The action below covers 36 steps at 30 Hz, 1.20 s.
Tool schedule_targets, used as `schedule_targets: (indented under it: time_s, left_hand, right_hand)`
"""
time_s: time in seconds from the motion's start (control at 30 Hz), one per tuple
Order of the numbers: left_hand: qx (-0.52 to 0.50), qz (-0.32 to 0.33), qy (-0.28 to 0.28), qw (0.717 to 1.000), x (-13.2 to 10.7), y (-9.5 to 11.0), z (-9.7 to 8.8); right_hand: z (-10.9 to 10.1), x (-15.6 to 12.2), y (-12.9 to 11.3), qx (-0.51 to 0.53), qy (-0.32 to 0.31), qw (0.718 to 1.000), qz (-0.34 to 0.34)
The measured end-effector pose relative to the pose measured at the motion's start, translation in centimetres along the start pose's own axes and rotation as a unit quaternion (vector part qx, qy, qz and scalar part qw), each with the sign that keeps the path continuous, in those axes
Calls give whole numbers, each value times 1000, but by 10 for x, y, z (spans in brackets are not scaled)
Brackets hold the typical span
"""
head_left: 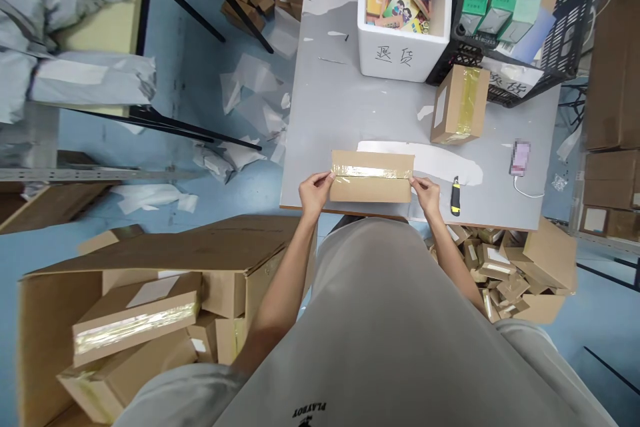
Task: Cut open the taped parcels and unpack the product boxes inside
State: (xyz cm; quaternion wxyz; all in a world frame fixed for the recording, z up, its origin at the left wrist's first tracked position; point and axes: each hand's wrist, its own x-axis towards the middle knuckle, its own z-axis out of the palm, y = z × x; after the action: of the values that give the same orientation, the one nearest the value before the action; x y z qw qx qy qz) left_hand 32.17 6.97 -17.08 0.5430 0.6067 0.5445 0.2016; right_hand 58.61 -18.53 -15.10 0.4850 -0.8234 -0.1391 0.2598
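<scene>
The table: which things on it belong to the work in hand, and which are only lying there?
In the work:
taped box, held by the left hand and right hand
perhaps the knife

Probably just lying there:
other box
white bin
black crate
pink thing

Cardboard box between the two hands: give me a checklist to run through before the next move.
1. Left hand at the left end of the cardboard box: ok.
2. Right hand at its right end: ok.
3. Tape running along the top: ok.
4. Tape stuck down at both ends: cannot tell.
5. Utility knife lying apart from the box on the table: ok.
</scene>
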Motion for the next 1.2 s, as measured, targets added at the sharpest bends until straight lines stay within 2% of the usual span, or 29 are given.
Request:
schedule_targets:
  time_s: [0.1,0.17,0.33,0.5,0.6,0.7,0.8,0.87,0.93,1.03,1.2]
  left_hand:
    - [-33,-21,-7,999,5,-22,-3]
    - [-20,-32,-19,999,7,-36,-6]
    - [39,-42,-118,991,-3,-59,-4]
    - [18,-28,-149,988,-13,-54,3]
    - [-28,-38,-147,988,-10,-41,2]
    - [-59,-25,-155,986,-6,-22,-3]
    - [-45,6,-122,991,-4,-5,-8]
    - [-21,21,-92,995,-3,0,-8]
    - [-4,8,-84,996,0,-3,-5]
    - [-4,-43,-98,994,3,-17,-1]
    - [-97,-133,-91,982,1,-47,-2]
  right_hand:
    - [-5,1,15,-14,0,1000,-3]
    - [-8,0,26,-28,-3,1000,12]
    - [3,-9,44,-40,-97,992,68]
    - [14,-19,44,-26,-128,989,66]
    - [7,-17,35,-15,-121,990,68]
    - [-3,-12,20,13,-113,993,24]
    - [-8,-6,6,5,-102,994,-28]
    - [-5,-4,2,-13,-103,994,-30]
    - [1,-5,4,-23,-109,994,-10]
    - [9,-10,15,-21,-111,994,11]
    - [9,-19,37,34,-102,991,78]
